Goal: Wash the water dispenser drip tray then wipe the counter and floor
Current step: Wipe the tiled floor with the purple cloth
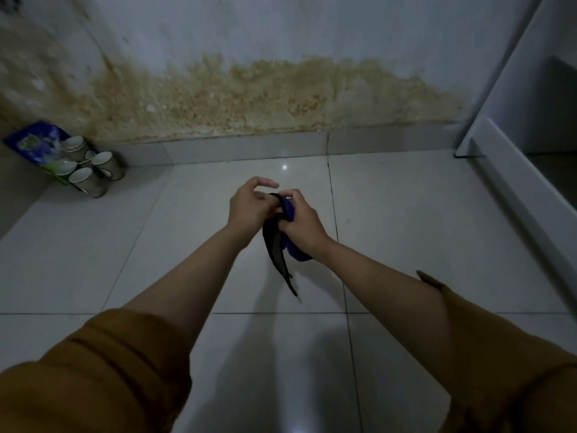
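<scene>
Both my hands are held out over a white tiled floor [406, 232]. My right hand [301, 223] is closed around a dark cloth [276, 251], black with a purple-blue part, whose long end hangs down towards the tiles. My left hand [248, 203] touches the cloth's top end with thumb and fingers, the index finger stretched out. No drip tray is in view.
Several empty glasses [90, 170] stand by a blue and green packet [34, 142] at the left, near the wall. The wall [265, 98] ahead is stained brown above a tiled skirting. A white appliance or door frame [512, 170] runs along the right.
</scene>
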Demonstrator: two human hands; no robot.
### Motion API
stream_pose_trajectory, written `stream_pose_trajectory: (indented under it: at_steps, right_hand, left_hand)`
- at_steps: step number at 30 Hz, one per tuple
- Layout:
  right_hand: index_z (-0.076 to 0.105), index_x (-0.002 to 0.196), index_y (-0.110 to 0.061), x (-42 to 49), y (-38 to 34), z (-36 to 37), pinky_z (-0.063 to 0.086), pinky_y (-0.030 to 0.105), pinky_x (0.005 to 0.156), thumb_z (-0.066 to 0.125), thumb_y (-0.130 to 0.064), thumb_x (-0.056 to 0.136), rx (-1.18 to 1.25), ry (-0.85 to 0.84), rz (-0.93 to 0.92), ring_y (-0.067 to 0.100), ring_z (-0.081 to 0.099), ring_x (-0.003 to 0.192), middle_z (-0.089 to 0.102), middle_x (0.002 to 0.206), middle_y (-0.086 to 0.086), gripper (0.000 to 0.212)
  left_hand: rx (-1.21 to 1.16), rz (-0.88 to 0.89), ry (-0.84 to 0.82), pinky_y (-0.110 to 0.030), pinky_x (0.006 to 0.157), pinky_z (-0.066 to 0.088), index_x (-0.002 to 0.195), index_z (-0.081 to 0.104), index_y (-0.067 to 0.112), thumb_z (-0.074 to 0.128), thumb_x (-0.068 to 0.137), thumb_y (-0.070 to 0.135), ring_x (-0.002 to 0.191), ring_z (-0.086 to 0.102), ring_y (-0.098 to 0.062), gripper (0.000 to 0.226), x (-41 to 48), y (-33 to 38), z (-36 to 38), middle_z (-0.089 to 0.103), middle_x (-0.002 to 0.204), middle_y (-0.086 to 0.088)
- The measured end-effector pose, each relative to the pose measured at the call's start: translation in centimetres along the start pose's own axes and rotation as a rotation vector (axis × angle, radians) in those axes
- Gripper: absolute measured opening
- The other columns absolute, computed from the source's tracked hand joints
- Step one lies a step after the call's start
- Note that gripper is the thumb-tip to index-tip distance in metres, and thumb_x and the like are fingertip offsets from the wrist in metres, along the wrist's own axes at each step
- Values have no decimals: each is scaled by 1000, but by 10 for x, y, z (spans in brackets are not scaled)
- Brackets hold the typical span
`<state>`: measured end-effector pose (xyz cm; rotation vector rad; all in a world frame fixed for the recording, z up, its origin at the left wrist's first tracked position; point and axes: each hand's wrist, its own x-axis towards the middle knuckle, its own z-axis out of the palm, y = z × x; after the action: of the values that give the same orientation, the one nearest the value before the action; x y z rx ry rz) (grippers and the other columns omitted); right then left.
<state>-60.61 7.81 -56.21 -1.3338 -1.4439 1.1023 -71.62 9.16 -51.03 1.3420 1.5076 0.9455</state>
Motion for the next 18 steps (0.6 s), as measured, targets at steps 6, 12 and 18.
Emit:
stream_pose_trajectory:
  at_steps: [6,12,18]
  right_hand:
    - [53,111,-17,7,-11,-7,50,31,80,47,4,84,216,83,149,18,60,93,61,103,4,34]
    - [55,80,-17,13,-30,-19,49,27,70,48,0,92,356,79,115,19,59,77,61,82,5,21]
    - [58,84,-13,12,-37,-24,50,33,74,50,-1,92,457,28,168,23,60,77,62,84,9,16]
  left_hand:
    - [471,395,18,-33,78,51,100,65,21,48,79,0,97,57,-20,34,3,6,6,62,94,-2]
    - [597,214,-55,-33,101,29,130,45,15,48,86,8,125,35,-32,45,18,-7,-10,48,131,-13]
    - [368,77,-215,-30,83,43,117,55,6,61,89,18,90,58,-22,31,17,-12,-27,61,101,-12]
